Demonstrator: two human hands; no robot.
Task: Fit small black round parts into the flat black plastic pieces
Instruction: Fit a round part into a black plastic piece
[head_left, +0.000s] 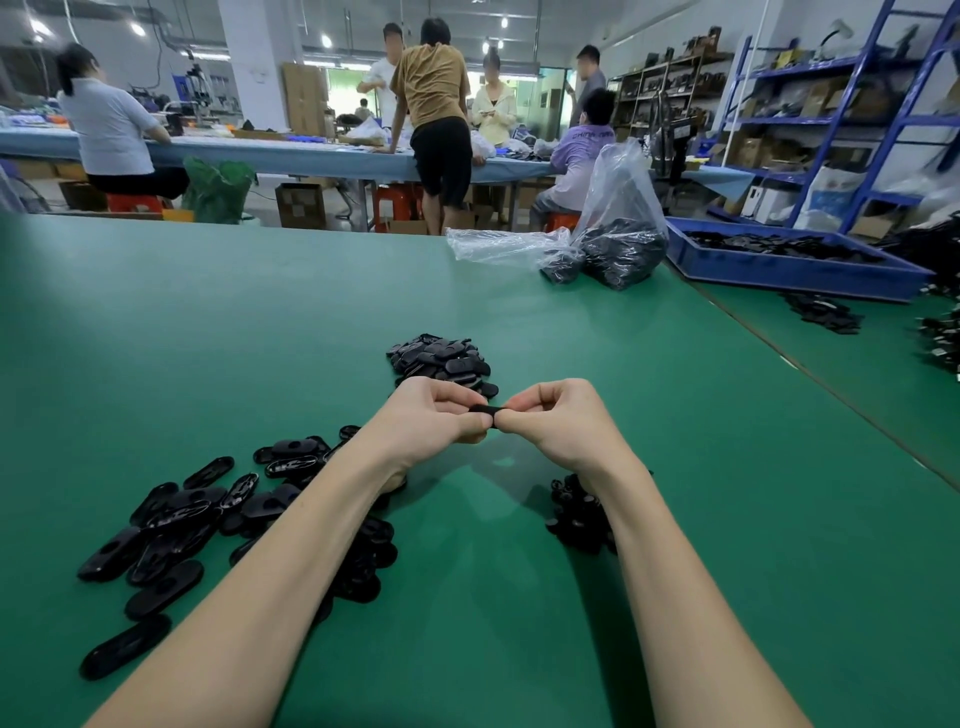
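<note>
Above the green table (260, 322), my left hand (441, 410) and my right hand (545, 415) meet, and both pinch one flat black plastic piece (485, 414) between thumbs and curled fingers. Only its edge shows; whether a round part sits in it is hidden. Loose flat black oval pieces (171, 525) lie scattered at the lower left, partly under my left forearm. A small heap of black round parts (576, 512) sits under my right wrist. Beyond my hands lies another pile of flat black pieces (441, 361).
Clear plastic bags (618, 244) holding black parts stand at the back right of the table. A blue bin (789, 267) with black parts and further loose piles (826, 312) sit on the adjoining table at right. Several people work at a long bench behind.
</note>
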